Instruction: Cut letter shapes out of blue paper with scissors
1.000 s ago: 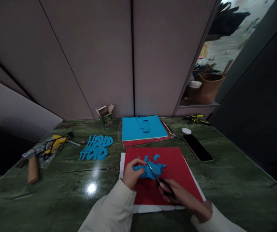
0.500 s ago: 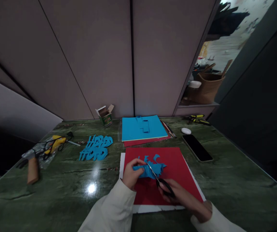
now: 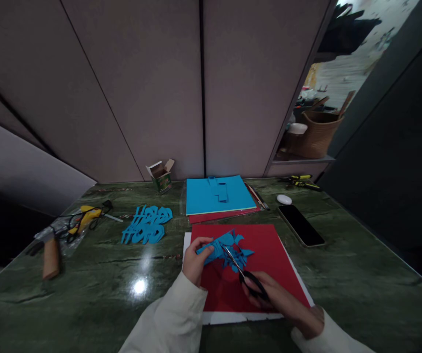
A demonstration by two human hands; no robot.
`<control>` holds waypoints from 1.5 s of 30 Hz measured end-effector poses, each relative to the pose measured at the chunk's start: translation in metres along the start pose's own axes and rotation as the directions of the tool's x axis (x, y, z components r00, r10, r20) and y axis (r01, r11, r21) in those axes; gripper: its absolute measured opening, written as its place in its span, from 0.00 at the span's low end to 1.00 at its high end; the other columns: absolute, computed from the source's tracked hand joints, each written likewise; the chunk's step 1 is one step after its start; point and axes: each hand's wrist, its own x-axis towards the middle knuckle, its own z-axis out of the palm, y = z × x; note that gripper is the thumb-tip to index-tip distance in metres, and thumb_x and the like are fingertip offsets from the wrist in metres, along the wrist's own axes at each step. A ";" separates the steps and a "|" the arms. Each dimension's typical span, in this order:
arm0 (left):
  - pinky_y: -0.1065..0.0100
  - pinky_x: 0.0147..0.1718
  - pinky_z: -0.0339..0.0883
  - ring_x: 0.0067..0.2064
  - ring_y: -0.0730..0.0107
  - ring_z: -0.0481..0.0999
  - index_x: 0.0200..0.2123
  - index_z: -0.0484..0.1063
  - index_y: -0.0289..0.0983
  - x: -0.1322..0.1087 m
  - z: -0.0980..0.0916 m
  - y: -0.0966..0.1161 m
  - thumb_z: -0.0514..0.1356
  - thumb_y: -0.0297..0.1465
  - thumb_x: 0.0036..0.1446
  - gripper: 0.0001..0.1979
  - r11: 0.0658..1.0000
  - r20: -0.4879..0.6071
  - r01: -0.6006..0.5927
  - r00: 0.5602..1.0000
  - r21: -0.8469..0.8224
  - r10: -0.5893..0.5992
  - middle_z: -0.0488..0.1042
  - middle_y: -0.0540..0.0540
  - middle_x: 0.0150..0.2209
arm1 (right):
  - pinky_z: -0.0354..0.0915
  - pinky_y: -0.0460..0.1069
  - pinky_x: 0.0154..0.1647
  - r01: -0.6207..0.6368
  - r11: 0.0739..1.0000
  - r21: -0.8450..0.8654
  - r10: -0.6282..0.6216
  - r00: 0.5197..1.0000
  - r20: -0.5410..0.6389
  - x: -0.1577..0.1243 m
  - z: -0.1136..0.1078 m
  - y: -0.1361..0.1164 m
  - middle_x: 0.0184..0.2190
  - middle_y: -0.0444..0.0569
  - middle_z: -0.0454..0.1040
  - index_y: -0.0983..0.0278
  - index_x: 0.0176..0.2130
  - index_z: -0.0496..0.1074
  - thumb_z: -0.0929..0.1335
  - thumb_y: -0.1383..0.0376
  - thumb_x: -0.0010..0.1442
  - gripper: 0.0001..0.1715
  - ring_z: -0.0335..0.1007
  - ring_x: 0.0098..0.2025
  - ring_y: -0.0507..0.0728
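Left hand [image 3: 196, 261] pinching a crumpled blue paper cutout [image 3: 221, 250] in a firm grip, right hand [image 3: 271, 296] clenched around black-handled steel scissors [image 3: 246, 275], blades at the paper, above a red card sheet [image 3: 269, 260] on a green marble worktop [image 3: 86, 279]

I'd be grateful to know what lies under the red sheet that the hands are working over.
A white sheet shows past the left and near edges of the red sheet, on the green stone tabletop. The part beneath the red is covered, so its full extent cannot be seen.
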 end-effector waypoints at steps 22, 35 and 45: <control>0.74 0.24 0.59 0.24 0.76 0.68 0.25 0.70 0.34 -0.017 0.021 -0.005 0.65 0.26 0.32 0.11 0.943 0.109 0.251 0.967 -0.220 -0.232 0.70 0.50 0.23 | 0.46 0.41 0.17 -0.010 1.000 0.021 0.012 0.996 -0.087 0.001 0.005 -0.001 0.17 0.40 0.61 0.65 0.25 0.63 0.66 0.46 0.45 0.25 0.56 0.18 0.46; 0.74 0.24 0.59 0.24 0.76 0.67 0.25 0.70 0.34 -0.019 0.022 -0.006 0.64 0.26 0.33 0.10 0.960 0.109 0.225 0.972 -0.168 -0.208 0.69 0.51 0.22 | 0.48 0.41 0.17 -0.002 1.000 -0.006 0.002 0.996 -0.092 0.000 0.005 -0.002 0.18 0.40 0.61 0.65 0.25 0.63 0.65 0.46 0.46 0.25 0.57 0.19 0.47; 0.74 0.25 0.61 0.26 0.76 0.68 0.29 0.70 0.33 -0.020 0.020 -0.003 0.62 0.26 0.39 0.09 0.985 0.156 0.149 0.979 -0.089 -0.134 0.69 0.50 0.24 | 0.46 0.41 0.17 0.053 0.998 -0.022 -0.055 0.992 -0.115 0.003 0.006 0.000 0.18 0.40 0.60 0.66 0.25 0.62 0.65 0.47 0.47 0.24 0.55 0.18 0.46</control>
